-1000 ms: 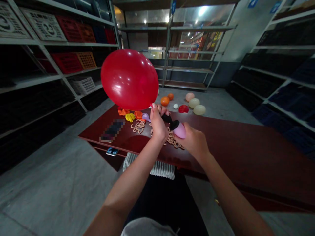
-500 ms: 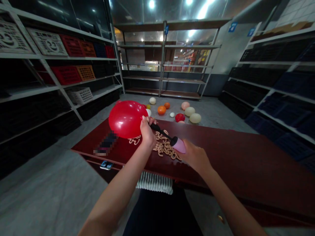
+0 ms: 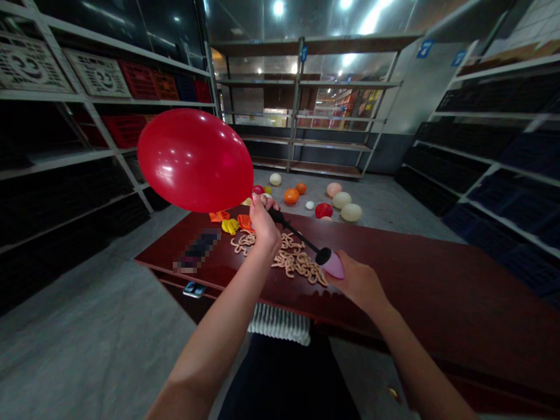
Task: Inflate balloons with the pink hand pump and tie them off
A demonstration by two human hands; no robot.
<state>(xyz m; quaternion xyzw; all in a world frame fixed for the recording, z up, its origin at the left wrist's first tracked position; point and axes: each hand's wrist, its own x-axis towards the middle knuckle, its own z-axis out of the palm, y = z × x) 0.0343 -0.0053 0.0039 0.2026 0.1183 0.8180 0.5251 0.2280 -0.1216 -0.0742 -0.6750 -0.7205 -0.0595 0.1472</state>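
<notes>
A big, shiny red balloon (image 3: 195, 160) hangs in the air to the left, tilted up. My left hand (image 3: 265, 219) pinches its neck around the black nozzle end of a hand balloon pump (image 3: 334, 265). My right hand (image 3: 361, 283) is wrapped around the pump's pink body, with the black rod drawn out between my hands. Beneath them, curly beige pieces (image 3: 297, 262) lie heaped on the dark red table (image 3: 420, 274). Behind my left wrist lie limp orange balloons (image 3: 219, 216) and a yellow balloon (image 3: 230, 226).
A blurred dark object (image 3: 196, 251) lies at the table's left, with a phone (image 3: 193, 289) on a ledge below. Several inflated balloons (image 3: 341, 200) rest on the floor beyond. Metal shelves (image 3: 301, 87) stand behind, and crate-filled racks (image 3: 100, 105) line both sides.
The red balloon has grown much larger and risen up and left, uncovering the limp balloons. My right hand has pulled the pump body back, so more of the rod shows.
</notes>
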